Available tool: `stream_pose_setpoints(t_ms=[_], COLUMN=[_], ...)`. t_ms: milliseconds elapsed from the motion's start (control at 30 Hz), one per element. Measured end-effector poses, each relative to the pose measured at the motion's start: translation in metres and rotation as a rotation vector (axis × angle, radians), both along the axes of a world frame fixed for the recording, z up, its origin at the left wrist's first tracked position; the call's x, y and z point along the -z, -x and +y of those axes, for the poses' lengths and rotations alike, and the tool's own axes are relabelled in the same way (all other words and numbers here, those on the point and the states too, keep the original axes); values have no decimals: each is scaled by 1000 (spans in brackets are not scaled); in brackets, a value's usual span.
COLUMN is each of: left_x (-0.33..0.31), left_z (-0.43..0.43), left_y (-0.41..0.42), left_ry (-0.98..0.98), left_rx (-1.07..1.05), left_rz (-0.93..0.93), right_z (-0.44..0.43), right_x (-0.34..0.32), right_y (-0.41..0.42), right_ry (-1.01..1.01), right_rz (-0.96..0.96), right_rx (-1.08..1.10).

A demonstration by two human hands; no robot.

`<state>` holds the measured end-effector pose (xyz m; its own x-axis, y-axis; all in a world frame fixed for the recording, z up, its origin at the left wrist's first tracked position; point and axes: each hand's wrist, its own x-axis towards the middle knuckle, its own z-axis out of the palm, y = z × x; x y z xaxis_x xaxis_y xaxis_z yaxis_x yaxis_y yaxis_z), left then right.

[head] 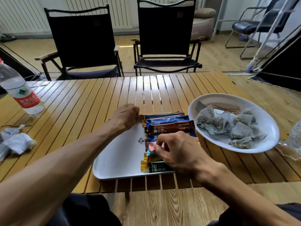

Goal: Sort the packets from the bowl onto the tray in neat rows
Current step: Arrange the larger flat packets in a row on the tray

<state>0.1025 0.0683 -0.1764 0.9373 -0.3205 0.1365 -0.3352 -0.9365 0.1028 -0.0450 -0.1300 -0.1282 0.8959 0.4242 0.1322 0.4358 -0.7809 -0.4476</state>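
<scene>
The right hand [175, 150] is the nearest thing to the camera, and it lies over the near right part of the white tray [120, 154]. Its fingers [158, 144] are bent and pressed together on the stick packets [169, 126], at the pink and light blue ones in the middle of the row; I cannot tell if they pinch one packet or only push it. The packets lie side by side on the right half of the tray, one row going from the far edge to the near edge. Each packet has its long axis across the tray, left to right, with the gold ends pointing left. The far ones are blue and brown, the nearest one is dark green.

The left hand [126, 115] is at the far left corner of the row, and its fingers are closed on the gold end of the farthest packet. The left half of the tray is bare.

Right of the tray, just beside it on the slatted wooden worktop [81, 101], stands the white bowl [263, 144] with clear tea bags [228, 124] piled inside. Far left of the tray stands a water bottle [17, 90], and nearer, crumpled wrappers [16, 142].
</scene>
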Motion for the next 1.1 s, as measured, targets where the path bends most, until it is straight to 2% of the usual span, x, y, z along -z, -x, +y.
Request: stream_pose_setpoints(t_ms=[133,200,267,400,567,834,1100], left_x=[-1,-1,-1,-3,-7,-11,1], left_z=[13,22,32,45,56,59,35], left_y=[7,14,22,44,63,86,75], left_ry=[50,96,103,84,101,134,274], left_rx=[-130,-235,-311,-390,-466,-452,-389], left_rz=[12,36,21,18,48,124,151], right_z=[31,47,63,87,78,32,12], right_x=[5,11,18,30,26,15,24], right_y=[21,38,56,70,67,21,-50], right_ry=[109,226,278,240,183,268,564], right_rz=[-23,0,106,242,162,107,-32], right_rx=[-94,-127,-146,-63,88,323,430])
